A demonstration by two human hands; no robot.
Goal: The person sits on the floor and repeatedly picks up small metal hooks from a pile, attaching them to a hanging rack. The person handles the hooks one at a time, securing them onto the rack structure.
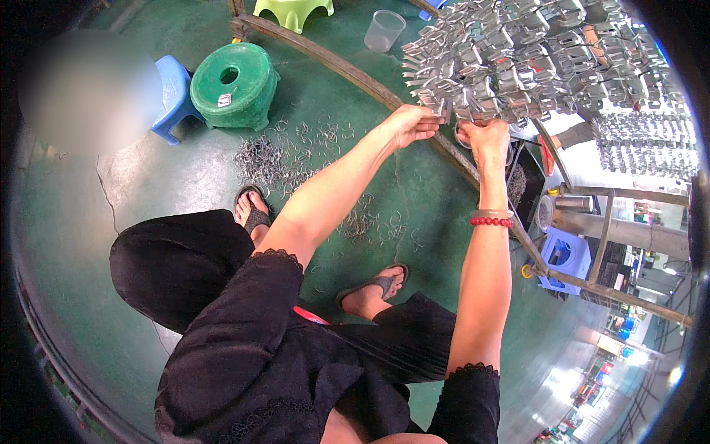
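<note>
Shiny bent metal pieces [532,59] hang in dense rows at the upper right. At their lower left edge my left hand [416,126] is closed, thumb and fingertips pinching a bent metal piece [447,109] at the end of a row. Just to its right, my right hand [484,140] is curled shut below the same rows. A thin grey curve shows beside its fingers, but what they hold is mostly hidden. A red bead bracelet [491,222] and a pale bangle are on my right wrist.
A wooden frame bar [333,59] runs diagonally beneath my hands. Loose curved metal bits [262,159] lie scattered on the green floor around my feet. Nearby stand a green round stool [248,96], blue stools [566,255] and a clear plastic cup [384,31]. Another person's arm [573,135] reaches in at right.
</note>
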